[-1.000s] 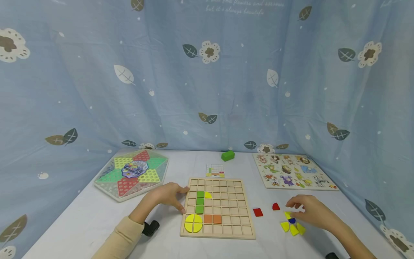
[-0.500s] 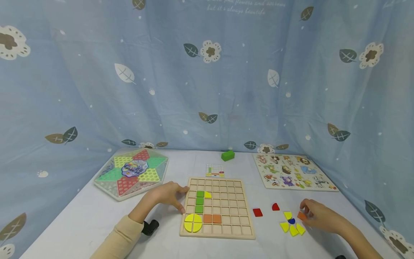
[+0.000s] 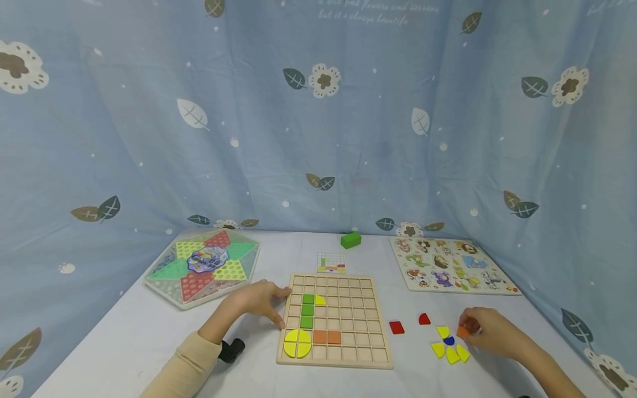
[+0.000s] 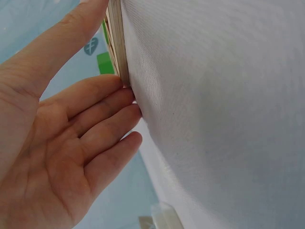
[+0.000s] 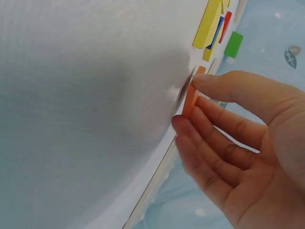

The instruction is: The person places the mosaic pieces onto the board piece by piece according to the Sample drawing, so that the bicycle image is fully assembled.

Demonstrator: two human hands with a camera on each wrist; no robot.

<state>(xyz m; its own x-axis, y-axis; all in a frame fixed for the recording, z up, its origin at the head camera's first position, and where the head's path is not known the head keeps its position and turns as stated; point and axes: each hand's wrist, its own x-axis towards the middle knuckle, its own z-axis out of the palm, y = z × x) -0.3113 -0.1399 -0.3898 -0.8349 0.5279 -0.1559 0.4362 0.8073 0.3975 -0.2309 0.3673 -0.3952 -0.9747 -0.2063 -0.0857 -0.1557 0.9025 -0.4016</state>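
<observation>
My right hand (image 3: 492,331) pinches an orange square tile (image 5: 189,101) between thumb and fingers, just above the cloth. Several yellow quarter-round tiles (image 3: 452,354) and a dark blue piece (image 3: 449,341) lie just left of it. My left hand (image 3: 260,300) rests at the left edge of the wooden grid board (image 3: 355,362), thumb and fingertips touching its side, fingers nearly straight in the left wrist view. Three green squares (image 3: 307,310), two orange squares (image 3: 327,337), a yellow circle of quarters (image 3: 297,343) and one yellow quarter (image 3: 320,300) sit in the board's cells.
Right of the board lie a red square (image 3: 396,327) and a red quarter (image 3: 424,319). Behind it are a pattern card (image 3: 331,262) and a green block (image 3: 350,240). A hexagonal star game board (image 3: 204,268) stands back left, an animal puzzle board (image 3: 450,265) back right.
My right hand has moved right from over the yellow tiles, and the orange tile has come into sight in its pinch. It has barely shifted since half a second ago. The left hand stays put.
</observation>
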